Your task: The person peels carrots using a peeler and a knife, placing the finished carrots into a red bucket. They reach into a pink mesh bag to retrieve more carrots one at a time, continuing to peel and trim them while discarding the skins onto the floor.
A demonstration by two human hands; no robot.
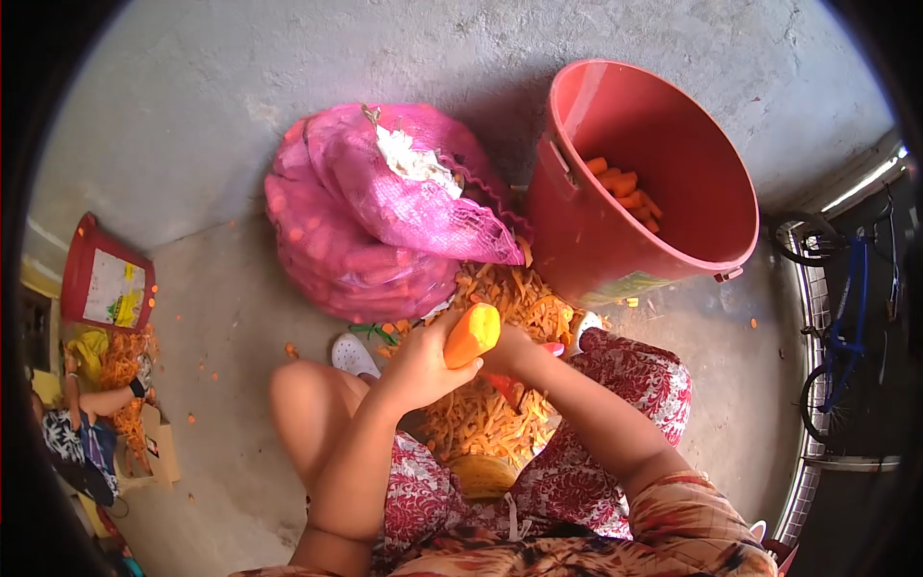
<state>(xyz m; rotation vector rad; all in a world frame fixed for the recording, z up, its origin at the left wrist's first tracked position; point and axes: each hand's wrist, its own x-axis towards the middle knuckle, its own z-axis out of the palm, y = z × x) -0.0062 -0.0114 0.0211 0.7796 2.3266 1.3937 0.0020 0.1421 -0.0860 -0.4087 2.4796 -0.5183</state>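
Grey concrete floor (212,115) fills most of the view, and a lot of it is bare at the top and on the left side. The person sits low on it with knees apart.

The left hand (418,363) is curled around the bottom of a fat orange carrot (471,334). The carrot sticks up between both hands, right over a big pile of orange peels (486,413). The right hand (508,354) is closed too, just beside the carrot, and it seems to hold a small tool with a red bit (505,387). I cannot tell what the tool is, as the hand hides most of it.

The peels lie between the person's legs and spread up to the things in front. A pink net sack (365,240) full of carrots sits just past the pile on the left. A red bucket (673,250) sits on the right, and its side touches the sack. Some peeled carrots (625,192) lie inside the bucket. So the space right in front of the hands is crowded.

A white shoe (354,356) shows by the left knee. Far on the left edge another person (82,423) sits by more peels and a red tray (82,260). On the right edge a blue bike (851,317) stands behind a rail.
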